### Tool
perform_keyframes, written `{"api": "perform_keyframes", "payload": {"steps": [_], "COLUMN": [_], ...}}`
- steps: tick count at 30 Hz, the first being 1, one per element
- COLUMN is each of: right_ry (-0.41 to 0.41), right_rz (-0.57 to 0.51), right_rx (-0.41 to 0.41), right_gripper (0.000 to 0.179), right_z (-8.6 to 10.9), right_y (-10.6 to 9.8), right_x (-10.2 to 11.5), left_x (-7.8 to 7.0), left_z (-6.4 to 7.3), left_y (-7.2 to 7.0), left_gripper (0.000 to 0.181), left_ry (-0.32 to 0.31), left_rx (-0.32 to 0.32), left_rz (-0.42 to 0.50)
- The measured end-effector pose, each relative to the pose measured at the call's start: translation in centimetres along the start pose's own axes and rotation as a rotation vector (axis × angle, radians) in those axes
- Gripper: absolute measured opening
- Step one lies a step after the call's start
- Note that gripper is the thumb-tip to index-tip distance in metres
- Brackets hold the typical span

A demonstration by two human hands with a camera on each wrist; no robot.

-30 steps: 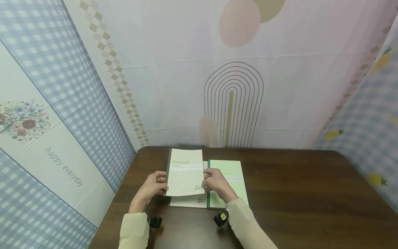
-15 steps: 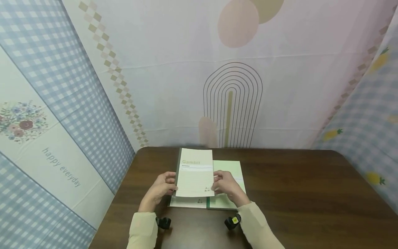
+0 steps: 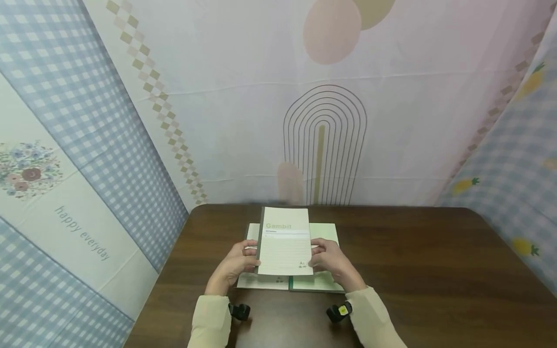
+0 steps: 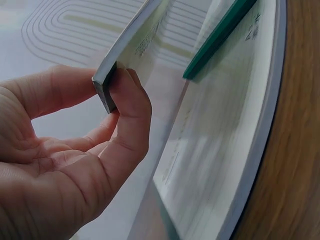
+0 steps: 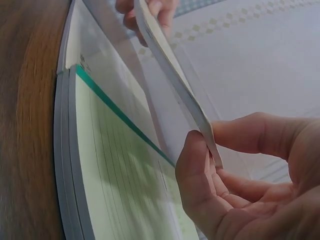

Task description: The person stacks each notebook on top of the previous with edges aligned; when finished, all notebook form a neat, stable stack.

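Note:
A cream notebook (image 3: 285,241) printed "Gambit", with a dark spine, is held up over the middle of two lower notebooks. My left hand (image 3: 232,266) pinches its spine side between thumb and fingers, as the left wrist view shows up close. At the opposite edge, my right hand (image 3: 335,263) pinches the pages and cover the same way. Beneath it lie a pale notebook (image 3: 261,282) on the left and a light green notebook (image 5: 120,165) with a green spine on the right, side by side. The held notebook hides much of both. In the right wrist view the green one tops a stack.
The dark wooden table (image 3: 413,270) extends to the right of the notebooks. A patterned white cloth (image 3: 235,135) hangs behind its back edge, and blue checked cloths hang at both sides. Black wrist cameras (image 3: 338,311) sit close above the tabletop.
Both hands have carried the cream notebook to the right, from over the pale notebook to across the seam between the two lower ones. The lower notebooks have stayed in place.

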State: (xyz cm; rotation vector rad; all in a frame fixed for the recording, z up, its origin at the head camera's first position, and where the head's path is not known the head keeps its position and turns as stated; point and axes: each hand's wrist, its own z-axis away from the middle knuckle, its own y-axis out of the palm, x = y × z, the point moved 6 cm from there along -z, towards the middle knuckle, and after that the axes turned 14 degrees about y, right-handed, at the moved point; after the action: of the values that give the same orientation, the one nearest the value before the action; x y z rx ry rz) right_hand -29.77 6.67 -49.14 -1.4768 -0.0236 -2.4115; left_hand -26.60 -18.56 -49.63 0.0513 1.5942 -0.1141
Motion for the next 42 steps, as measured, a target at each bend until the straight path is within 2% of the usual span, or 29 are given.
{"api": "perform_keyframes", "payload": {"steps": [8,17,25,34,42], "right_ry": [-0.015,-0.018,0.003,0.02,0.051], "right_rz": [0.012,0.035,0.056,0.095,0.124], "right_rx": [0.005,0.002,0.003,-0.002,-0.024], "right_gripper": [0.064,0.066,0.066,0.068,0.061], "right_z": [0.6,1.2,1.7,1.8,2.0], "right_y": [-2.0,-3.7,-4.6,-5.8,-6.8], "right_x": [-0.5,-0.7,-1.2,-2.3,-3.3], "left_x": [-0.1,0.1,-0.1,0.6,1.1], "left_z": [-0.5,-0.9,-0.8,-0.7,-0.8], "left_y": [1.8,3.8,4.9,6.5,8.0], "left_gripper": [0.062,0.064,0.062,0.06,0.055], "left_ry": [0.007,0.004,-0.022,-0.042,-0.02], "left_rx": [0.035,0.077,0.088,0.113,0.154], "left_rz": [0.033,-0.006,-0.035,-0.068,-0.051]}}
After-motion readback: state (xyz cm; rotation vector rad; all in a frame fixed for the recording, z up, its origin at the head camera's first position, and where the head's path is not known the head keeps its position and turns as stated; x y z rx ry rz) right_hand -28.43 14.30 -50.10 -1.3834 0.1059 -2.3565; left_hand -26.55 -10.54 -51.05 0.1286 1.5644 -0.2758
